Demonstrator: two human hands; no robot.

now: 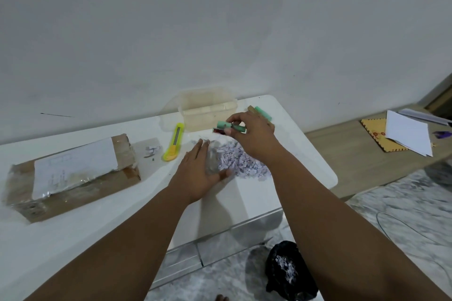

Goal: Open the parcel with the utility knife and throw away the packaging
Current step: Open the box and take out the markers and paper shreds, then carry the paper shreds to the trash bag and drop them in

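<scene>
A brown cardboard parcel (73, 178) wrapped in clear tape, with a white label on top, lies at the left of the white table (305, 154). The yellow-green utility knife (174, 142) rests in the middle of the table, untouched. My left hand (199, 173) presses flat on a clear plastic bag (214, 161) next to a pile of shredded paper (244, 164). My right hand (252, 134) holds a small green tube-shaped item (223, 125) by its fingertips above the shreds.
A clear plastic container (208, 110) stands at the table's back edge, with another green item (263, 112) beside it. A black bin bag (288, 271) holding paper shreds sits on the floor below. Papers and a yellow envelope (376, 132) lie on a wooden ledge at right.
</scene>
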